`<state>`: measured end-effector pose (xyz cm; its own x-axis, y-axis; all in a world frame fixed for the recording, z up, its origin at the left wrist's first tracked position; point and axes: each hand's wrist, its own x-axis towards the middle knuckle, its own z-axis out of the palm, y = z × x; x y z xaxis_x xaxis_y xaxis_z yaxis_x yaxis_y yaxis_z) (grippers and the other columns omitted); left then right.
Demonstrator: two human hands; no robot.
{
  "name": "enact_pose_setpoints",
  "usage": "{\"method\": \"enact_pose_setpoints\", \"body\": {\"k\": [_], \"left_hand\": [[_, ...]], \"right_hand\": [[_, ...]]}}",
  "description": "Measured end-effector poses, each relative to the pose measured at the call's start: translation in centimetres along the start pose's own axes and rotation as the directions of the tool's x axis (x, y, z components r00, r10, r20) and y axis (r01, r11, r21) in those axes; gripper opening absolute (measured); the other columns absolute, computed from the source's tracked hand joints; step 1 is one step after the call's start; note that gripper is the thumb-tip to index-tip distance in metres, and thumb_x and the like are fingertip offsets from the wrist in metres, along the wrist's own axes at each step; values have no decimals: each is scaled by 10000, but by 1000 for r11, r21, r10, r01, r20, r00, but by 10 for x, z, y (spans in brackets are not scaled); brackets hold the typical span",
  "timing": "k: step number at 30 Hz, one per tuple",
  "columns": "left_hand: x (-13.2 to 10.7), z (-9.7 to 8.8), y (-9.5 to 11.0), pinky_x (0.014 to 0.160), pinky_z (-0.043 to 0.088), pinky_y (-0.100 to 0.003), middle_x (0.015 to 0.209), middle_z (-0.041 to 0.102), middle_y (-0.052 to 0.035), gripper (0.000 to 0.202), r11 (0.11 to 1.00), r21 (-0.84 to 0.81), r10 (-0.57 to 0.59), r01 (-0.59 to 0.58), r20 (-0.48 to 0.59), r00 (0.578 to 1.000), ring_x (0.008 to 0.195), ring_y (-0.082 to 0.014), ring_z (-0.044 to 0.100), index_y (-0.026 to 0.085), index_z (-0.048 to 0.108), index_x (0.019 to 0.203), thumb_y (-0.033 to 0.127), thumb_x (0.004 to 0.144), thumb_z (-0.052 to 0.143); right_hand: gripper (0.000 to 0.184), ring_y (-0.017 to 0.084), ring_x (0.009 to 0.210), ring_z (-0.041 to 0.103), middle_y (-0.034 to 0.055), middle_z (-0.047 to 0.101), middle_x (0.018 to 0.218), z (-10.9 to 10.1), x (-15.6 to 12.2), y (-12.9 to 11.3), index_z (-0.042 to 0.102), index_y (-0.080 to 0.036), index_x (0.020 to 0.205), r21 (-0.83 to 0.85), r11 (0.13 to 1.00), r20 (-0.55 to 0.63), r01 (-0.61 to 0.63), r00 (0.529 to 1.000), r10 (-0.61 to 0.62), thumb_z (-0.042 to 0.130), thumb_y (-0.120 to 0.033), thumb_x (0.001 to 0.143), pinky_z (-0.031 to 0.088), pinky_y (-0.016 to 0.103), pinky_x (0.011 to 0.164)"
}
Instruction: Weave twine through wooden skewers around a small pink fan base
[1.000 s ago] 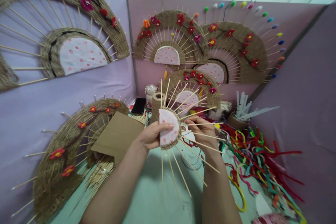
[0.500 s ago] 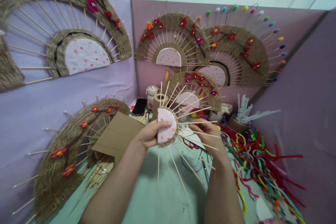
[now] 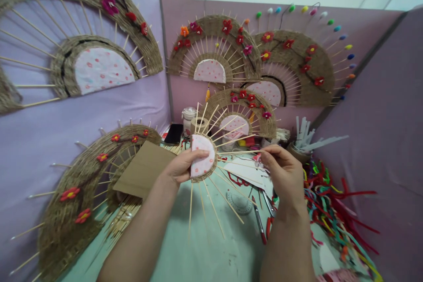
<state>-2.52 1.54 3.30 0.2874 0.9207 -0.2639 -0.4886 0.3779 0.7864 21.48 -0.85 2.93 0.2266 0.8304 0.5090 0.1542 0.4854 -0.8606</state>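
Note:
My left hand [image 3: 180, 166] grips a small half-round fan piece [image 3: 201, 157]: pink spotted cloth edged with woven jute, with thin bamboo sticks [image 3: 228, 141] radiating out of it. It is held upright above the table. My right hand [image 3: 284, 172] is to its right, fingers pinched at the level of a horizontal stick, apparently on a thin jute string [image 3: 238, 153] leading back to the piece; the string is hard to make out.
Finished jute fans with red flowers hang on the purple walls [image 3: 211, 48] and lean at the left [image 3: 89, 185]. A cardboard sheet [image 3: 145, 167], a twine spool [image 3: 198, 124], a phone [image 3: 174, 133], scissors [image 3: 261, 220] and a heap of coloured pipe cleaners [image 3: 330, 202] lie on the green table [image 3: 211, 246].
My right hand has drawn away to the right from the fan piece, fingers pinched. The left hand and the piece shifted slightly left and up.

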Motion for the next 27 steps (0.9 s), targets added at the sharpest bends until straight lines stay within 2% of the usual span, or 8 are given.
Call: {"method": "enact_pose_setpoints", "body": {"k": [4,6,9,12,17,19,22,27], "left_hand": [[-1,1,-1,530,523,-205,663,697,-64,185,999,17,-40,39,43,998,535,-126,646,81,626,796,52,636,714],[-2,2,-1,540,521,-213,670,699,-67,200,998,33,-57,55,56,997,545,-131,647,77,629,805,53,628,719],[-2,2,-3,530,505,-214,667,699,-73,191,995,65,-82,78,76,994,540,-132,638,70,636,794,63,623,722],[0,2,-6,523,487,-208,644,691,-72,164,992,79,-102,94,103,989,521,-122,621,67,640,782,79,638,716],[3,2,-9,535,492,-205,643,690,-67,150,990,65,-134,127,119,984,527,-118,626,66,635,773,82,647,714],[3,3,-10,531,492,-195,637,689,-59,143,989,51,-146,140,133,980,524,-112,629,71,628,761,79,647,714],[2,6,-12,520,490,-190,625,688,-58,136,987,31,-158,155,163,974,513,-111,628,71,624,750,72,644,709],[-2,17,-20,540,499,-210,638,694,-74,182,984,8,-176,178,215,961,524,-125,631,56,645,787,80,622,718]], "right_hand": [[117,129,661,497,2,568,751,-4,1,9,653,-215,777,128,989,-2,-78,997,79,713,-303,729,395,253,596],[140,115,618,464,-8,539,723,-7,1,14,646,-224,756,262,954,85,-148,988,130,730,-325,709,379,253,573],[195,94,539,393,-24,472,640,-10,2,23,623,-218,680,419,863,280,-280,945,171,741,-372,693,328,247,512],[248,81,498,332,-37,410,584,-7,3,31,593,-209,628,504,787,360,-355,915,182,751,-392,685,268,235,472],[327,78,473,262,-61,311,532,7,6,40,531,-208,593,596,701,380,-391,907,182,747,-441,672,210,215,430],[331,70,458,250,-73,301,512,13,7,43,517,-204,588,566,715,359,-410,904,233,752,-426,661,218,210,427],[282,58,461,305,-76,377,522,23,9,49,552,-196,631,481,764,296,-429,900,319,783,-356,604,252,205,443],[273,45,428,296,-88,386,492,43,9,54,538,-183,594,421,809,226,-410,911,344,764,-336,593,234,197,424]]}}
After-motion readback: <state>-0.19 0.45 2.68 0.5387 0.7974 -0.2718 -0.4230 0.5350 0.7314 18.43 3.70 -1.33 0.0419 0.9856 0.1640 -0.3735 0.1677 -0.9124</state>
